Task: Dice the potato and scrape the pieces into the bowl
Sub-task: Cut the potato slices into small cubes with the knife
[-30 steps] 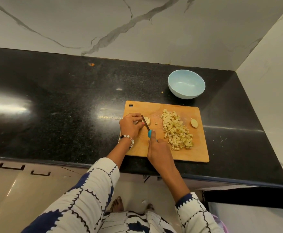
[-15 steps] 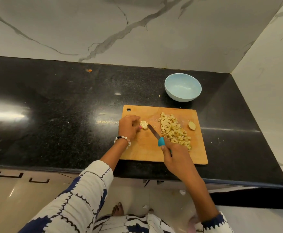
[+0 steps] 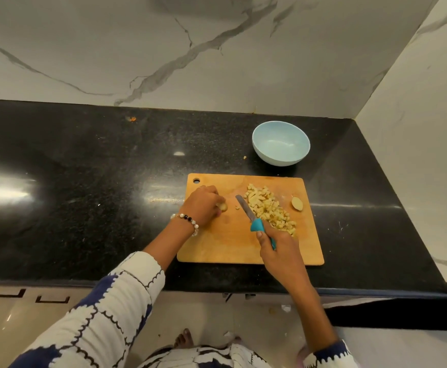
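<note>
While the left hand [image 3: 203, 205] is curling round the last potato chunk [image 3: 223, 206] to steady it, the right hand [image 3: 279, 248] is gripping the knife [image 3: 254, 221], herding dice [image 3: 269, 209] rightward on the board [image 3: 230, 245]; the bowl [image 3: 280, 143] is waiting just beyond.

Your wooden cutting board [image 3: 243, 245] lies on the black stone counter [image 3: 84, 195]. Toward the board's left, your left hand [image 3: 203, 204] curls round a small pale potato piece [image 3: 223, 206]. Your right hand [image 3: 279, 252] grips a teal-handled knife [image 3: 251, 217], its blade beside the heap of diced potato [image 3: 269, 209]. Beyond the board's far edge sits a pale blue round bowl [image 3: 280, 143].
</note>
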`<state>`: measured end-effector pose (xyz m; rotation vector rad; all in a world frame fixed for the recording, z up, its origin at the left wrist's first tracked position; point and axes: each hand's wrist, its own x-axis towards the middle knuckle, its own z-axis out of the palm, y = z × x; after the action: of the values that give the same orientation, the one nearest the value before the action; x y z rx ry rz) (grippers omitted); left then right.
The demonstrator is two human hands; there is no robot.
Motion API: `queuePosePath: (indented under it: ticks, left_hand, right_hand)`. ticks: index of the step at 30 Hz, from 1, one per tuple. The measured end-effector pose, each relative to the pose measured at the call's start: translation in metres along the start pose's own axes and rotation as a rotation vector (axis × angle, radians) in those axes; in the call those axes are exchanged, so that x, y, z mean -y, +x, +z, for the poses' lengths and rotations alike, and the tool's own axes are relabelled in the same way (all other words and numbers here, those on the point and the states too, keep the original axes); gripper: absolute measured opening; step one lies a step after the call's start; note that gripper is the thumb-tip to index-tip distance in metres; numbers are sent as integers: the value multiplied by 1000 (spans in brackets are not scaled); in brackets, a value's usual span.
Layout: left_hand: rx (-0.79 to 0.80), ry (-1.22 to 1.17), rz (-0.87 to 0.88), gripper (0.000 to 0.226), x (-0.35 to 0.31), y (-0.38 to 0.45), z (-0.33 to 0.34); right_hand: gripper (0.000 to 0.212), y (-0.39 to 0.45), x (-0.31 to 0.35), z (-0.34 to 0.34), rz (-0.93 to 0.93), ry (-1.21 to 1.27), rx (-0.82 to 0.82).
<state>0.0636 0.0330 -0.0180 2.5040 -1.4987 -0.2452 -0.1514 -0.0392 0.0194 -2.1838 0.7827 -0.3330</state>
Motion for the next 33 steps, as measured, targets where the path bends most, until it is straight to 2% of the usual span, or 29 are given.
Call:
queuePosePath:
  ticks: [6,13,20,23,25,33]
  left_hand:
    - [-107,-105,-280,31,-19,-4,9]
    - [13,-155,-262,46,-6,-3,-2]
    - [3,-209,-316,42,-10,-2,-4]
    - [3,-236,-340,37,-10,-3,-5]
    - [-7,-254,-349,41,-9,-3,-5]
    - [-56,-273,-388,45,-12,-3,-4]
  right_hand:
    - [36,3,6,12,-17,-8,-22]
    - [44,-10,13,42,-46,-117,-72]
    - [58,-11,7,64,-30,-250,-56]
    - [55,-8,5,61,-43,-228,-85]
    - [53,-9,7,61,-59,-247,-80]
    - [55,-10,18,68,-11,-471,23]
